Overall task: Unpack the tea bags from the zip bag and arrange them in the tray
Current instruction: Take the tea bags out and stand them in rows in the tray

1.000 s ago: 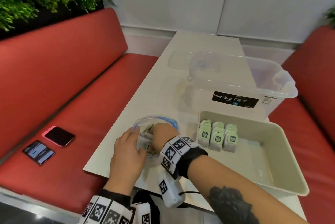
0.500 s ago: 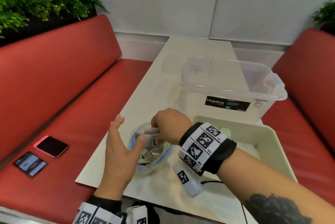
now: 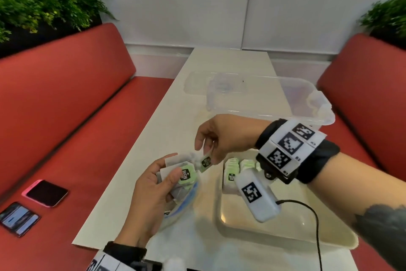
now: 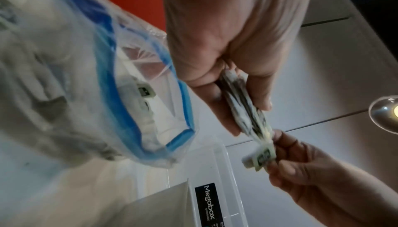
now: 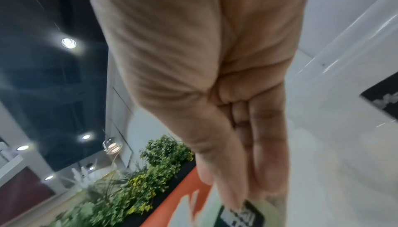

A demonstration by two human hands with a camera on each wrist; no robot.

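My left hand [image 3: 153, 191] holds a small stack of tea bags [image 3: 185, 175] above the open zip bag [image 3: 184, 205], thumb pressing on their green labels. The right hand [image 3: 211, 139] pinches one tea bag [image 3: 205, 162] by its label, just right of the stack. In the left wrist view the stack [image 4: 243, 104] sits between thumb and fingers, and the right hand's fingers [image 4: 286, 159] pinch the label [image 4: 263, 157]. The blue-rimmed zip bag [image 4: 120, 80] lies open with more tea bags inside. Rows of tea bags [image 3: 232, 172] stand in the beige tray [image 3: 285, 233].
A clear Megabox storage box [image 3: 263, 99] stands behind the tray on the white table [image 3: 219, 62]. Two phones [image 3: 45, 192] lie on the red bench to the left. Plants sit behind the benches. A cable [image 3: 316, 226] runs across the tray.
Both hands have lifted out of the zip bag. The left now holds a stack of tea bags and the right pinches one bag off it.
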